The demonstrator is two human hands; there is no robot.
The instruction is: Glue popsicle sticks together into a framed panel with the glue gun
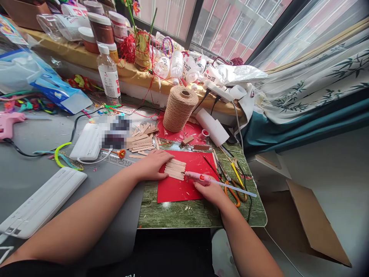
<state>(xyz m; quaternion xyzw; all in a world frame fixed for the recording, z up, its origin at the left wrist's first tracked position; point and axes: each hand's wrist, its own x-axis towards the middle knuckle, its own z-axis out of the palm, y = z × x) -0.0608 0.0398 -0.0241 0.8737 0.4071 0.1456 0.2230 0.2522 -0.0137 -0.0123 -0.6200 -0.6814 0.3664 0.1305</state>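
Note:
On the red sheet [191, 194] lies a row of wooden craft sticks [175, 169], set side by side. My left hand [154, 164] is at their left end, thumb at the lower edge and fingers at the upper edge, holding them. In my right hand [211, 189] is a pink hot glue gun [197, 177], fingers wrapped round its grip. Its nozzle points left, at or just over the right ends of the sticks; whether it touches them I cannot tell. A long clear glue stick [236, 187] juts out of the gun's back.
Loose craft sticks [142, 138] are heaped behind my left hand. A twine spool [180, 109] stands at the back. Orange-handled scissors [235, 196] and a yellow-handled tool [236, 175] lie on the right. A second pink glue gun [10, 124] and white power strips [43, 200] are on the left.

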